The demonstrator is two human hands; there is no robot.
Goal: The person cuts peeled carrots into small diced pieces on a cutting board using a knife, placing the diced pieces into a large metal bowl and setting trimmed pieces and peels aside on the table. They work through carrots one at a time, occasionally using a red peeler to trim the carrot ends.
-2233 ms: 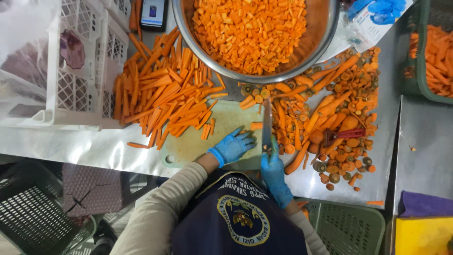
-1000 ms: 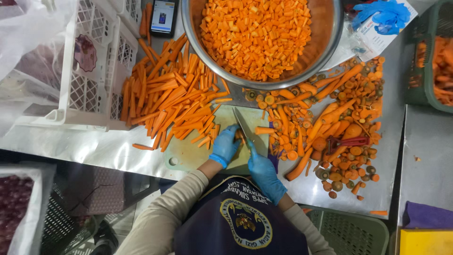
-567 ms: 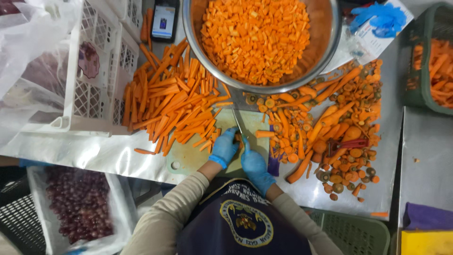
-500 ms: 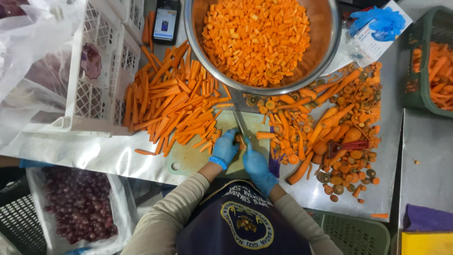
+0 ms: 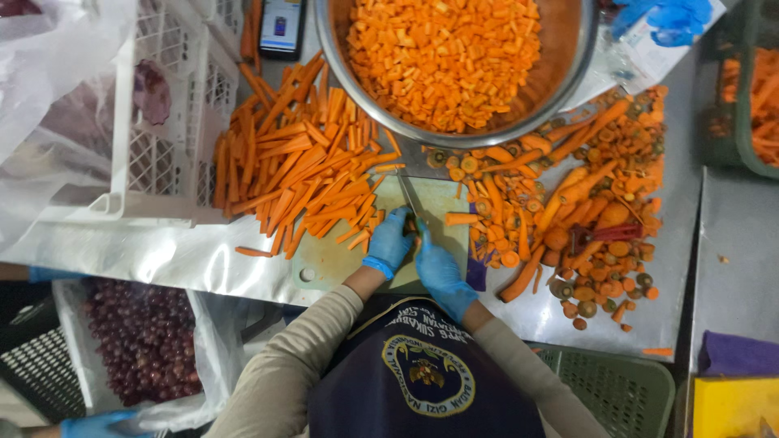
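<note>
My right hand, in a blue glove, grips the handle of a knife whose blade points away from me across a pale green cutting board. My left hand, also gloved, curls down on the board right beside the blade; what lies under its fingers is hidden. A heap of carrot sticks spreads over the board's left and far side. A large steel bowl of diced carrot stands just beyond the board.
Carrot ends, peelings and whole carrots cover the steel table on the right, with a red peeler among them. A white crate and a phone are at left. Another person's gloved hand is at top right.
My left hand has come off the open board and closed in against the knife. The blade has swung from the board's right edge to its middle, and both hands now sit together.
</note>
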